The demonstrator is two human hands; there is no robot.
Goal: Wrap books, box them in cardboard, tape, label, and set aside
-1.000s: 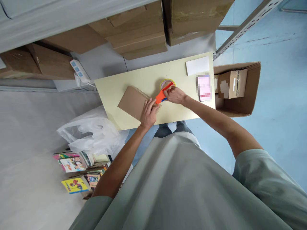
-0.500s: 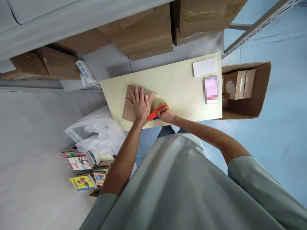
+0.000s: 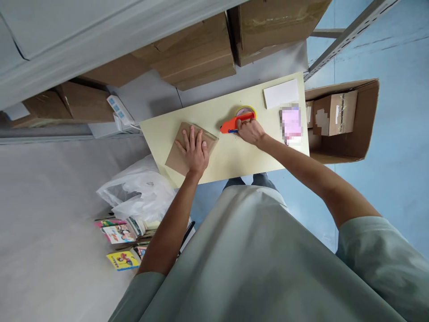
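My left hand [image 3: 195, 151] lies flat with fingers spread on a small brown cardboard box [image 3: 177, 154] at the left of a pale yellow table [image 3: 231, 156]. My right hand [image 3: 250, 131] is closed on an orange tape dispenser [image 3: 234, 122] that carries a roll of tape. The dispenser rests on the table to the right of the box, apart from it.
A white card [image 3: 280, 93] and a pink-labelled sheet [image 3: 291, 123] lie at the table's right end. An open carton [image 3: 351, 134] holding a smaller box stands to the right. Stacked cartons [image 3: 194, 53] sit behind. A white plastic bag [image 3: 140, 192] and books [image 3: 122, 246] lie on the floor at left.
My right hand has carried the tape dispenser from the box's near edge to the far right of the table. My left hand stays flat on the box.
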